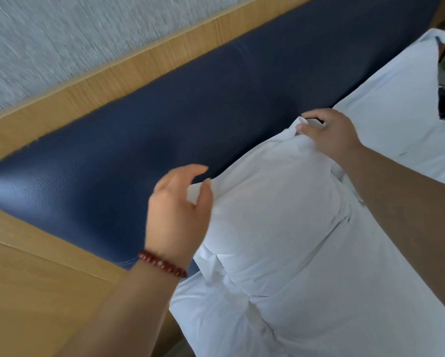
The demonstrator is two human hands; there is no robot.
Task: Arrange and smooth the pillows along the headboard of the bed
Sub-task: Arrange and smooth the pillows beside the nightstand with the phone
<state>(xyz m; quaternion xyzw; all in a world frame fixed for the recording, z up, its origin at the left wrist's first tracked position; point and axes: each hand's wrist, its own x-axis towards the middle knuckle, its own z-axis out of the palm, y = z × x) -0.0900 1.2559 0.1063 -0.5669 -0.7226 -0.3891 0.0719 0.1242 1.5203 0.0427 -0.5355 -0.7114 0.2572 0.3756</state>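
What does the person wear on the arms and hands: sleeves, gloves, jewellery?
No sleeves or gloves show; both forearms are bare. The left hand has a bracelet of dark red round beads at its wrist. The right hand shows no ring or wristband.

Red, apparently beaded bracelet (163,264) on left wrist.

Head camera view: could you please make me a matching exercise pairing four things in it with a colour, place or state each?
Things:
1. padded headboard panel
2. bead bracelet
3. right hand
4. far pillow

Descriptions:
A. grips the top corner of the near pillow
B. navy blue
C. lies untouched at the upper right
D. dark red, on the left wrist

Pairs: 1-B, 2-D, 3-A, 4-C
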